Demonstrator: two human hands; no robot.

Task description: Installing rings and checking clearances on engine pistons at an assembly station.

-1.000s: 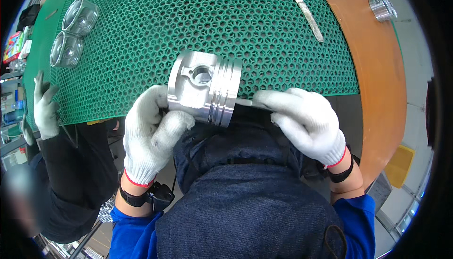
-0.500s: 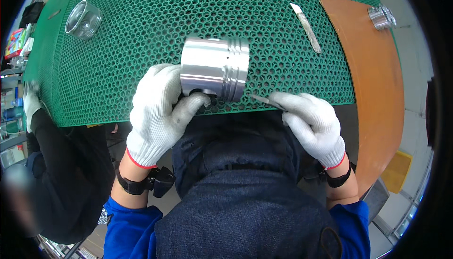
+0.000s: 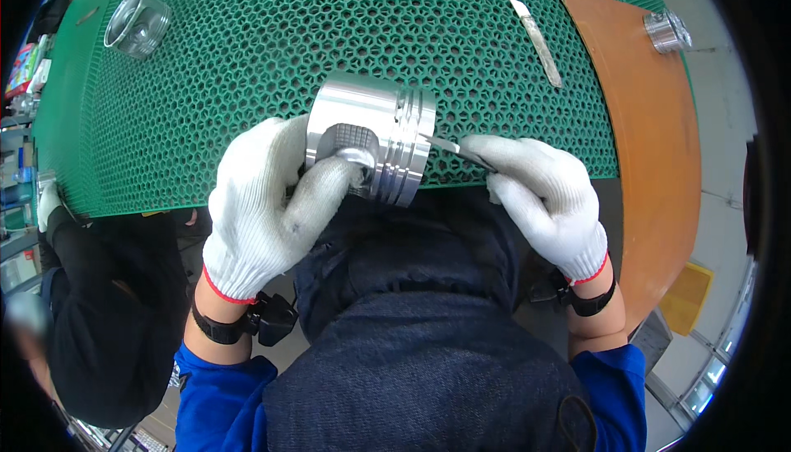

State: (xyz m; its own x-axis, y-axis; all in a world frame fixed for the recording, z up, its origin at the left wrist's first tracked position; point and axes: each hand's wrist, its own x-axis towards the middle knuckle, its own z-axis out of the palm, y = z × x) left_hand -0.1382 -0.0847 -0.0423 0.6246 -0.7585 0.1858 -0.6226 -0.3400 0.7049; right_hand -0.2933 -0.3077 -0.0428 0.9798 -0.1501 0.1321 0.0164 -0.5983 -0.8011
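Observation:
A shiny metal piston (image 3: 354, 110) lies tilted on its side in my gloved left hand (image 3: 276, 192), with the thumb in front of its pin hole. Grooves ring its right end. My right hand (image 3: 540, 192), also in a white glove, pinches a thin metal blade (image 3: 446, 145). The blade's tip meets the grooved end of the piston. How the blade's handle looks is hidden inside the fist. Another knife with a pale blade and a wrapped handle (image 3: 540, 48) rests on the green mat beyond my right hand.
The green honeycomb mat (image 3: 239, 65) covers the table. A brown board (image 3: 651, 139) runs along the right, bearing another metal piston (image 3: 666, 32) at its far edge. A clear plastic jar (image 3: 138, 23) stands far left. A co-worker's gloved hand (image 3: 49, 203) is at the left edge.
The piston has turned in my left hand, bringing its pin hole into view. My right hand has moved slightly up and left, and the blade now touches the piston's grooves.

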